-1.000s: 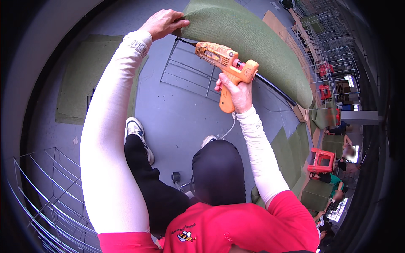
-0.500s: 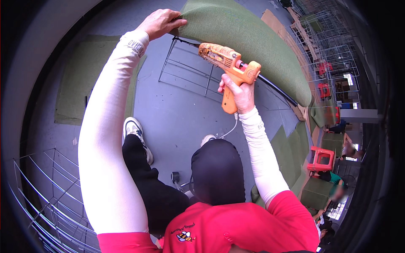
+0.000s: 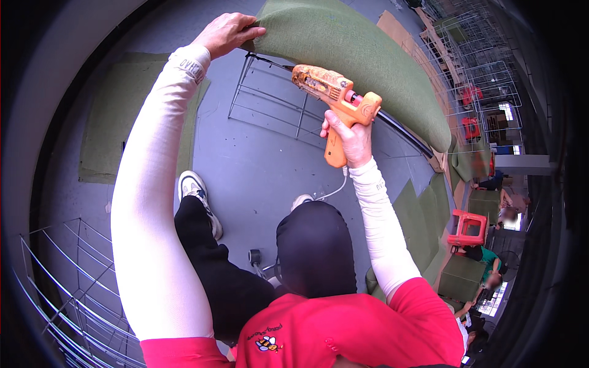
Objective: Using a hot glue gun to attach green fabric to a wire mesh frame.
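Note:
My right hand (image 3: 353, 138) is wrapped round the handle of an orange hot glue gun (image 3: 331, 92) with a smeared, dirty front. Its nozzle points left, toward a dark rail along the near edge of a wire frame (image 3: 270, 101). Green woven fabric (image 3: 350, 52) arches over the top of that frame. At the fabric's left corner my left hand (image 3: 230, 34) pinches the edge between thumb and fingers, holding it raised above the rail. A white cord (image 3: 334, 191) runs down from the gun's handle. The nozzle tip is hard to make out against the rail.
Flat green fabric sheets (image 3: 132, 116) lie on the floor at left. A wire rack (image 3: 76, 288) stands at lower left. More green pieces (image 3: 414, 227) lie on the right, beyond them a red stool (image 3: 468, 230) and other people at work. Wire frames (image 3: 491, 86) are stacked at far right.
The glue gun and my right hand have shifted very slightly right and down. My left hand has moved a little left, still pinching the fabric edge.

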A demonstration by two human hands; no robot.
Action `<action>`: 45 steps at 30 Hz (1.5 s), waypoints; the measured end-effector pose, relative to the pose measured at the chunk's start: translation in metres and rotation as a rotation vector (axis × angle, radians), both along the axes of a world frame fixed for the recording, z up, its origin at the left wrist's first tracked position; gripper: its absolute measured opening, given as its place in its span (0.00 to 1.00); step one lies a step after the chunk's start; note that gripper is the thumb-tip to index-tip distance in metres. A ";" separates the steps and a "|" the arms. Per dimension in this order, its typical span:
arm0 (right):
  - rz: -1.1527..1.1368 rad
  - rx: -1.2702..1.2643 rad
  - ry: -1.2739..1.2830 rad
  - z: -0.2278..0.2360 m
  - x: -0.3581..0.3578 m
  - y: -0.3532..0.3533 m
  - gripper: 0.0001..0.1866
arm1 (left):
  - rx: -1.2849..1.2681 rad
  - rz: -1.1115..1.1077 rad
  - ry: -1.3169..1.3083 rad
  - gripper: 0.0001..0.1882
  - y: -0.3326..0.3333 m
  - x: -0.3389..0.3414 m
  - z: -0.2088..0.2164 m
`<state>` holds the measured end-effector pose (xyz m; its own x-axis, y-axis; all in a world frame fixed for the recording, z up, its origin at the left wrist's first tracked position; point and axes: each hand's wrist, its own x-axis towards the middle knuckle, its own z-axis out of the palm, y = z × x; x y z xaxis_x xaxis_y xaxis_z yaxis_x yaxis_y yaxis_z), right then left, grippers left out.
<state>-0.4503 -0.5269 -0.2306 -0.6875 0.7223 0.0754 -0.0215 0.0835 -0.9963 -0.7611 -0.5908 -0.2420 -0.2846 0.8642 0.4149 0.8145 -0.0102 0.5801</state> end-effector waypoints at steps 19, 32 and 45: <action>0.025 -0.126 0.014 -0.007 -0.010 -0.006 0.24 | -0.004 -0.002 0.012 0.22 -0.002 -0.001 -0.004; 0.025 -0.112 0.042 -0.006 -0.008 -0.010 0.24 | -0.026 0.003 0.004 0.22 -0.007 -0.002 -0.007; 0.031 -0.098 0.002 -0.011 0.001 -0.004 0.20 | -0.016 0.011 0.011 0.23 -0.005 0.001 -0.009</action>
<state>-0.4498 -0.5308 -0.2413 -0.7094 0.7047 0.0064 -0.0242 -0.0152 -0.9996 -0.7601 -0.5955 -0.2514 -0.2890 0.8677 0.4045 0.8211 0.0075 0.5707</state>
